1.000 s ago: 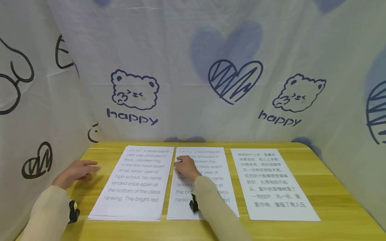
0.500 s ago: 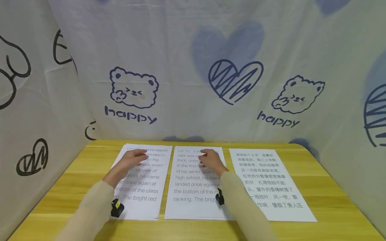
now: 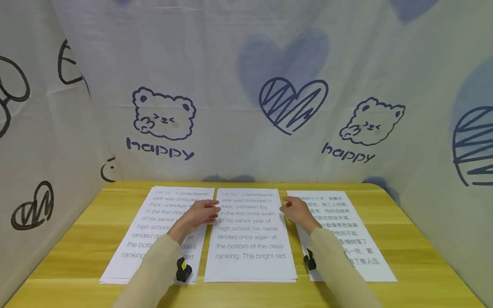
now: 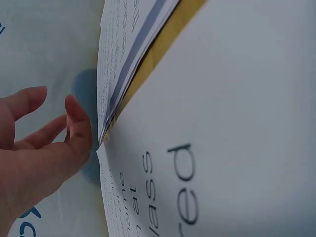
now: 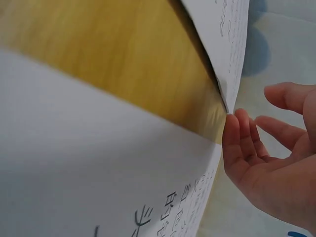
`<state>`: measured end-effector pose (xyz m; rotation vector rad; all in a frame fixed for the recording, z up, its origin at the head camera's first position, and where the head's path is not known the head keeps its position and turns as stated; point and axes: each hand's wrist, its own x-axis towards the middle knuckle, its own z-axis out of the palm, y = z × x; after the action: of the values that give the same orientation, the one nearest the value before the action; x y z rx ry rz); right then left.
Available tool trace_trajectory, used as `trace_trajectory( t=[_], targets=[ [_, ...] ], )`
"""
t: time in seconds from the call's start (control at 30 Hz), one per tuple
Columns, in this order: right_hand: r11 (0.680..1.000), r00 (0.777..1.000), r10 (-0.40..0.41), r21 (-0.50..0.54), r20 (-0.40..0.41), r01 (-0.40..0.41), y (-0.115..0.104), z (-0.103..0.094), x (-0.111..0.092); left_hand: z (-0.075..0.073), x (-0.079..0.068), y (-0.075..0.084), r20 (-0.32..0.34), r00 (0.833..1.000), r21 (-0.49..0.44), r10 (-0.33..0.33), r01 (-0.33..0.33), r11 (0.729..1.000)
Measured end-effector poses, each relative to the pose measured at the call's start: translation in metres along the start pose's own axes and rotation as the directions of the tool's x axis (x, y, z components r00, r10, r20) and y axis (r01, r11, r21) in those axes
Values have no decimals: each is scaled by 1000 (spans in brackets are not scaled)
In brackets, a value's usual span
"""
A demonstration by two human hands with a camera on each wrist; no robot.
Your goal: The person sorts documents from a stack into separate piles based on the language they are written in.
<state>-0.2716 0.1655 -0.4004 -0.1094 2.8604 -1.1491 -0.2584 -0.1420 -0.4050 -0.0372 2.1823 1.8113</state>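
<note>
Three sets of printed paper lie side by side. My left hand [image 3: 195,218] is over the right part of the left stack of paper [image 3: 115,273], fingertips right at the left edge of the middle stack of paper [image 3: 250,271]. On the other side, my right hand [image 3: 300,214] has its fingertips at the middle stack's right edge and partly covers the Chinese-text sheet [image 3: 366,273]. Relaxed, slightly bent fingers with nothing between them show on the left hand [image 4: 44,143] in the left wrist view. In the right wrist view, the right hand's fingertips [image 5: 231,123] meet the stack's edge.
All the paper rests on a yellow wood-grain table [image 3: 420,252]. Behind it hangs a white curtain [image 3: 231,149] printed with bears and hearts. Black wrist devices [image 3: 184,271] sit against both sleeves. Narrow strips of table separate the papers.
My left hand has moved right from the bare table, across the left stack, to the middle stack's left edge. My right hand has moved right, off the middle stack, to its right edge.
</note>
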Motion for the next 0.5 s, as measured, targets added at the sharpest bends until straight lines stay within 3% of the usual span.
trace_trajectory(
  t=[0.27, 0.5],
  targets=[
    [1000, 997, 18, -13, 68, -17, 6, 3, -1, 5, 3, -1, -120, 993, 193, -17, 40, 980],
    [999, 997, 39, -4, 72, -39, 15, 7, 2, 6, 4, -6, -147, 988, 237, -47, 81, 968]
  ],
)
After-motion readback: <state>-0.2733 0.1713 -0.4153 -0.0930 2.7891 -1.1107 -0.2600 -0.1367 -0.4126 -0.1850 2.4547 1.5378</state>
